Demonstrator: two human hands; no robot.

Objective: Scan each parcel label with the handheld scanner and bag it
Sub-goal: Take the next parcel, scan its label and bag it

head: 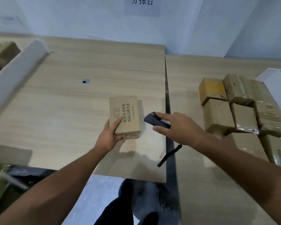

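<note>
- While the left grip [109, 136] holds a brown cardboard parcel [124, 116] by its near left corner, thumb on the printed top face and fingers curled round the near edge, the parcel sits at the centre of the frame over a pale wood tabletop [63, 103].
- Whether the parcel rests on the wood or is raised just off it cannot be told.
- Black Chinese print runs down the parcel's top face.
- Just right of the parcel, the right grip [177, 127] holds a dark handheld scanner [154, 120], forefinger stretched along its top and thumb against its near side.
- The scanner's front end points left toward the parcel, near it but apart.
- A black wrist strap [169, 155] hangs below the right grip, over the dark gap between the two tabletops.
- At the right of the frame, a stack of taped cardboard parcels [237, 104] stands on the second tabletop [201, 176], well apart from the held parcel.
- A white partition panel [18, 67] runs diagonally across the upper left, with more brown boxes [2, 54] beyond it at the left edge.
- A small dark hole [85, 81] marks the tabletop up and left of the parcel.
- A paper sign [142, 4] with Chinese characters hangs on the pale wall at top centre.
- Dark trousers [113, 211] of the person show at bottom centre.
</note>
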